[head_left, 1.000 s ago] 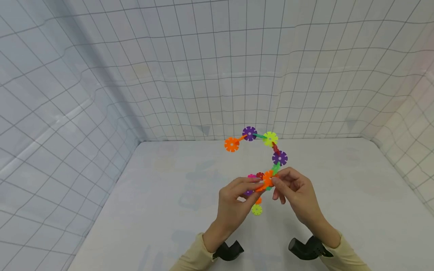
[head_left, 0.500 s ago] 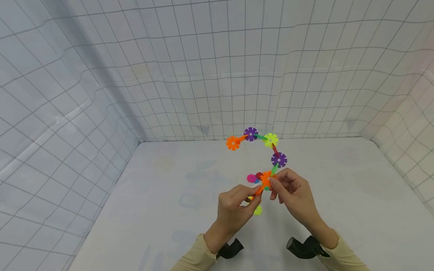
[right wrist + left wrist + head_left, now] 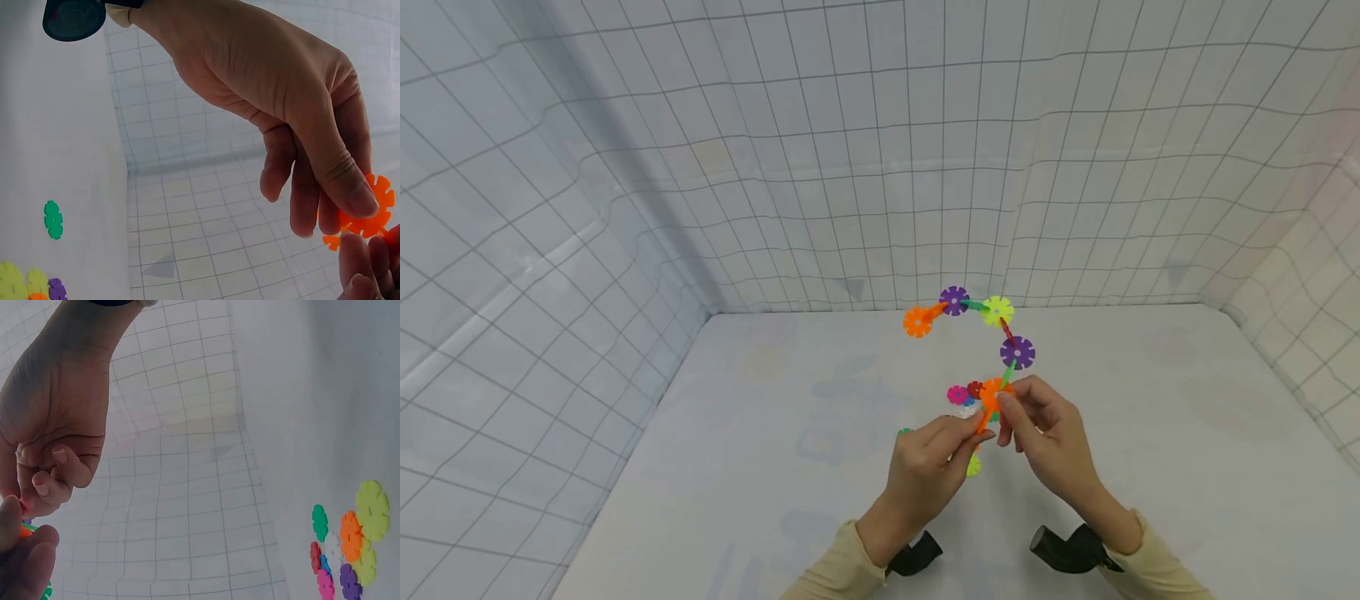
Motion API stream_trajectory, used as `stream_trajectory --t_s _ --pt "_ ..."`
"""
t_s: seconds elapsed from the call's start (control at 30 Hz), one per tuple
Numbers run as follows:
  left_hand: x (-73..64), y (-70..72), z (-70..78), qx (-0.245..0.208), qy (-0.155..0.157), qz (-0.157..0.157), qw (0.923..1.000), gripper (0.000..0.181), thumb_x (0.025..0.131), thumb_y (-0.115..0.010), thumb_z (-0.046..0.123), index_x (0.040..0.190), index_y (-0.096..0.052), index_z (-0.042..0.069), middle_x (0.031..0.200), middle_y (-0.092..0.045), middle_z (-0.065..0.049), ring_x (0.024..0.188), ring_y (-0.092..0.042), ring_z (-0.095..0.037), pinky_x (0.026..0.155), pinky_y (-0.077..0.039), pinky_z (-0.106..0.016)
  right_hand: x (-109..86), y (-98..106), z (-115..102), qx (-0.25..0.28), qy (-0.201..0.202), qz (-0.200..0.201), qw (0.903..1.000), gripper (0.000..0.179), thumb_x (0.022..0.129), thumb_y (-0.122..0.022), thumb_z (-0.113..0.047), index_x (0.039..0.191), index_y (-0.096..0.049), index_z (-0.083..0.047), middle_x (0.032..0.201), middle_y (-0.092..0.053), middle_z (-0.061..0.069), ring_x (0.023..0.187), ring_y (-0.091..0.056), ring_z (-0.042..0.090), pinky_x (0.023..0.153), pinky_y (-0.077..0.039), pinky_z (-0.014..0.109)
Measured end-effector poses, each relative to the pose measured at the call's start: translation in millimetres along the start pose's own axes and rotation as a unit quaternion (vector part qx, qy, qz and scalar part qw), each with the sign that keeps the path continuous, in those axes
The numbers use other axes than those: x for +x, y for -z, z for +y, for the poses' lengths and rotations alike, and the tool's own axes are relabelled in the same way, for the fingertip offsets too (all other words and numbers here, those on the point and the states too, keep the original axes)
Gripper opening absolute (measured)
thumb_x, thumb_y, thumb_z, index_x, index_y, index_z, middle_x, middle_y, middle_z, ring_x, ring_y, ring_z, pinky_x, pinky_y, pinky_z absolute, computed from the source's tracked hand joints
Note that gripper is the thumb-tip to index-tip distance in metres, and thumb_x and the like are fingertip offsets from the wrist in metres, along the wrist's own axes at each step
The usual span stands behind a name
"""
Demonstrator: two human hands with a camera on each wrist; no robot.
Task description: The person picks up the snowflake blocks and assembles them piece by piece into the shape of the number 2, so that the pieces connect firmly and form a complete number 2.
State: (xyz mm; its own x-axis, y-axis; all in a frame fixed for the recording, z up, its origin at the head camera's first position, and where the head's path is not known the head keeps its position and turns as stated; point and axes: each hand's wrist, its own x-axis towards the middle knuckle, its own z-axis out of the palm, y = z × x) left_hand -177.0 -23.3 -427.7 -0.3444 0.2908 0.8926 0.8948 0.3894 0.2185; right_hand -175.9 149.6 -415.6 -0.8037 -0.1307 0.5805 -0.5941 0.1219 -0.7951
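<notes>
In the head view, my left hand (image 3: 925,471) pinches an orange notched disc between thumb and fingers; this disc is seen nearly edge-on. My right hand (image 3: 1052,433) holds another orange disc (image 3: 994,394) with its thumb against the face. The two discs meet between the hands, but fingers hide much of the joint. From the right hand's disc a curved chain of interlocked discs runs up and left. It includes purple (image 3: 1017,352), yellow (image 3: 997,311) and purple pieces, ending in an orange disc (image 3: 917,322). The right wrist view shows an orange disc (image 3: 380,195) among fingertips.
Several loose flower-shaped discs lie on the white table (image 3: 760,467) beneath the hands, partly hidden in the head view. The left wrist view shows yellow (image 3: 372,509), purple (image 3: 350,582) and green (image 3: 319,523) ones. Grid-patterned curtains (image 3: 880,167) enclose the table.
My left hand's fingers have drawn together, and its orange disc has turned more upright beside the right hand's disc. The chain has shifted slightly. A green loose disc now shows behind the left hand.
</notes>
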Motion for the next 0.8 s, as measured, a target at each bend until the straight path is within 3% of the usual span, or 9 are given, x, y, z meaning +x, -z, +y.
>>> stream_trajectory --t_s 0.43,0.6,0.8 --pt "-0.9 3.9 -3.7 0.02 -0.037 0.015 0.999 0.023 0.083 -0.073 0.016 0.099 -0.072 -0.001 0.078 -0.069 -0.007 0.067 -0.067 -0.01 0.067 -0.047 -0.01 -1.1 -5.8 -8.4 0.033 -0.008 -0.026 0.9991 0.02 0.093 -0.047 0.011 0.083 -0.054 -0.006 0.061 -0.052 0.002 0.048 -0.05 0.014 0.04 -0.043 0.027" --pt "0.2 5.6 -4.5 -0.004 -0.017 0.004 0.9998 0.023 0.082 -0.075 0.012 0.099 -0.071 -0.003 0.078 -0.069 -0.008 0.068 -0.068 -0.01 0.067 -0.047 -0.009 0.0 -5.3 -4.1 0.026 0.0 -0.034 0.9991 0.021 0.092 -0.047 0.013 0.083 -0.054 -0.005 0.061 -0.053 0.003 0.048 -0.05 0.013 0.039 -0.042 0.028" --pt "1.9 2.9 -3.2 -0.027 -0.001 0.001 0.9996 0.017 0.084 -0.071 0.004 0.099 -0.071 -0.003 0.08 -0.069 -0.008 0.071 -0.068 -0.01 0.067 -0.047 -0.01 -2.4 -6.3 -3.7 0.027 0.005 -0.008 0.9996 0.017 0.092 -0.047 0.014 0.086 -0.056 0.0 0.06 -0.054 0.004 0.048 -0.05 0.013 0.039 -0.041 0.028"
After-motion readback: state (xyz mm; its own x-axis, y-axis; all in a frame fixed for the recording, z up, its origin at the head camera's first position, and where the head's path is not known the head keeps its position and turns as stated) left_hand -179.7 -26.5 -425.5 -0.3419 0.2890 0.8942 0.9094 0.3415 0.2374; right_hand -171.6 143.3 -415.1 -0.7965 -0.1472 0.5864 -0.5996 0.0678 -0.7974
